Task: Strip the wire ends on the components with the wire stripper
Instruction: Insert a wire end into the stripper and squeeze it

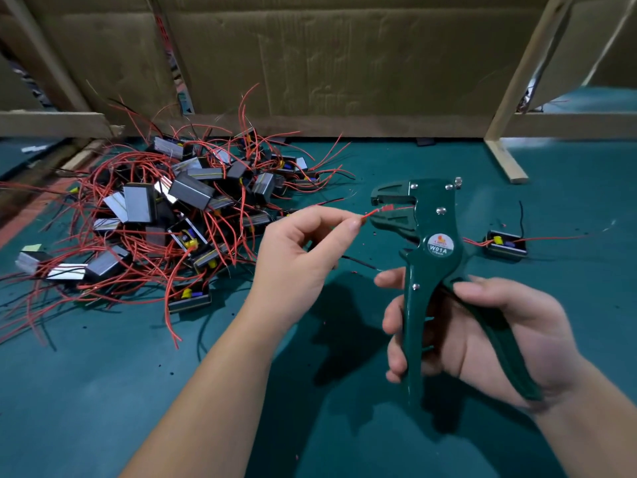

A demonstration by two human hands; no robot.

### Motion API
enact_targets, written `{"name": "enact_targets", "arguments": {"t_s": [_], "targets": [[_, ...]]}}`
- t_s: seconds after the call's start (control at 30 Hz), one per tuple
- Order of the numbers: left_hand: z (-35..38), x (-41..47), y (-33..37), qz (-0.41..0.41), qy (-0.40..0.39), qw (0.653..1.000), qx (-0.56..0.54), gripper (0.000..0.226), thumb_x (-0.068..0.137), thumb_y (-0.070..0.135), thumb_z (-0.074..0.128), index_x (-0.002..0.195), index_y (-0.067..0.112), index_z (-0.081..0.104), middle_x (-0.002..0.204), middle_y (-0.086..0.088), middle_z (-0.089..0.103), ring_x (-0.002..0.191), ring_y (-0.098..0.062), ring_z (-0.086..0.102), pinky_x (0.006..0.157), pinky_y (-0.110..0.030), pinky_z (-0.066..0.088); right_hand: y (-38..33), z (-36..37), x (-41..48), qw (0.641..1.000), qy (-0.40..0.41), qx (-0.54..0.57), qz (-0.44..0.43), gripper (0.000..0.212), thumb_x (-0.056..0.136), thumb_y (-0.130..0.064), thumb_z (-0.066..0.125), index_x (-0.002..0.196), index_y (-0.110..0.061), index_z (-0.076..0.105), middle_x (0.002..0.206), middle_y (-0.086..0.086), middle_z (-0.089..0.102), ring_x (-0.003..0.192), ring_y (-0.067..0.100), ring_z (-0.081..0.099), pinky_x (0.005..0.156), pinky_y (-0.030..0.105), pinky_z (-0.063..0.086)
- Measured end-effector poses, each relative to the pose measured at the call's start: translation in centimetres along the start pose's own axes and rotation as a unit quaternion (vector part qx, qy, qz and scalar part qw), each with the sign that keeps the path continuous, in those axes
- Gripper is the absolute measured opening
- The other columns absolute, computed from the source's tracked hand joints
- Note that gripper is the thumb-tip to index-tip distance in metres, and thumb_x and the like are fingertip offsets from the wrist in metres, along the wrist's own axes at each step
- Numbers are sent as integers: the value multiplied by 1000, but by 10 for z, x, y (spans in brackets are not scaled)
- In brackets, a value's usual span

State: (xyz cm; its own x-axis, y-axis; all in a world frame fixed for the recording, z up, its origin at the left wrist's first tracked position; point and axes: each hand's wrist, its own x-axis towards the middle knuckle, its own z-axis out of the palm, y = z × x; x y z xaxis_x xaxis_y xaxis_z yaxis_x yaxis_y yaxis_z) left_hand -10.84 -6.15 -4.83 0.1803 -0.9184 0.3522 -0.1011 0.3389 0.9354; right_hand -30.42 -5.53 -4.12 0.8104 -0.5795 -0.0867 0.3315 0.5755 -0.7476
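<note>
Presently, our left hand (294, 260) pinches the red wire (370, 212) at the jaws of the wire stripper (432, 201); our right hand (499, 334) grips its handles.

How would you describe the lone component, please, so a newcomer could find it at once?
On the green table mat, find the wire stripper. The tangled pile lies to its left; the lone component sits to its right, with no others near it.

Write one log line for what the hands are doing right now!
step: stripping | left hand: pinches red wire | right hand: grips wire stripper | wire end: in stripper jaws
</note>
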Motion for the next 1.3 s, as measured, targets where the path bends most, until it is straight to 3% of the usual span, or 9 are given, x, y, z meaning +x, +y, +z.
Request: {"name": "enact_targets", "arguments": {"t_s": [0.1, 0.2, 0.3, 0.5, 0.9, 1.07, 1.3], "targets": [[-3, 3, 0, 17, 17, 1000, -5, 10, 81, 18, 68, 79, 26, 74, 75, -15, 68, 68, -20, 49, 59, -37, 42, 0, 1, 0, 999, -31, -6, 11, 56, 77, -23, 68, 124, 5, 53, 95, 26, 59, 81, 43, 59, 79, 57, 45], [-7, 4, 1, 38, 23, 999, 1, 10, 80, 16, 70, 80, 26, 74, 66, -30, 54, 58, -14, 39, 55, -23, 33, 0, 0, -1, 999, -36, -9, 15, 53, 76, -21, 69, 120, 5, 55, 92, 26, 59, 79, 44, 59, 78, 57, 45], [-7, 5, -1, 45, 32, 998, 6, 7, 78, 17, 72, 79, 24, 75, 54, -13, 34, 52, -9, 27, 50, -20, 25, 2, -1, -2, 999, -13, -23, 20, 50, 73, -22, 73, 114, 3, 59, 88, 26, 60, 74, 43, 60, 74, 56, 46], [-9, 6, -1, 50, 48, 997, 21, 5, 76, 17, 74, 78, 22, 74, 52, 7, 28, 52, -9, 26, 51, -22, 24, 4, 1, -1, 997, 37, -61, 20, 46, 69, -25, 78, 104, 1, 64, 81, 24, 60, 67, 41, 61, 69, 55, 48], [-7, 4, -4, 56, 77, 994, 61, 5, 75, 22, 73, 74, 27, 74, 52, 11, 26, 54, -13, 29, 58, -30, 25, 10, 6, 3, 994, 81, -67, -3, 55, 59, -27, 85, 101, 2, 65, 82, 28, 59, 67, 44, 60, 66, 55, 49], [-6, 5, -5, 45, 114, 991, 49, 4, 77, 20, 71, 74, 23, 72, 52, 10, 27, 51, -10, 26, 52, -23, 23, 11, 7, 4, 996, 69, -38, -39, 59, 61, -27, 83, 107, 3, 62, 87, 29, 57, 73, 46, 59, 70, 57, 49], [-6, 5, -6, 43, 85, 994, 51, 2, 77, 21, 72, 75, 23, 73, 52, 9, 25, 52, -14, 25, 55, -27, 23, 12, 8, 3, 995, 74, -63, -31, 59, 59, -26, 85, 106, 2, 63, 86, 29, 59, 72, 48, 57, 68, 53, 49]]}}
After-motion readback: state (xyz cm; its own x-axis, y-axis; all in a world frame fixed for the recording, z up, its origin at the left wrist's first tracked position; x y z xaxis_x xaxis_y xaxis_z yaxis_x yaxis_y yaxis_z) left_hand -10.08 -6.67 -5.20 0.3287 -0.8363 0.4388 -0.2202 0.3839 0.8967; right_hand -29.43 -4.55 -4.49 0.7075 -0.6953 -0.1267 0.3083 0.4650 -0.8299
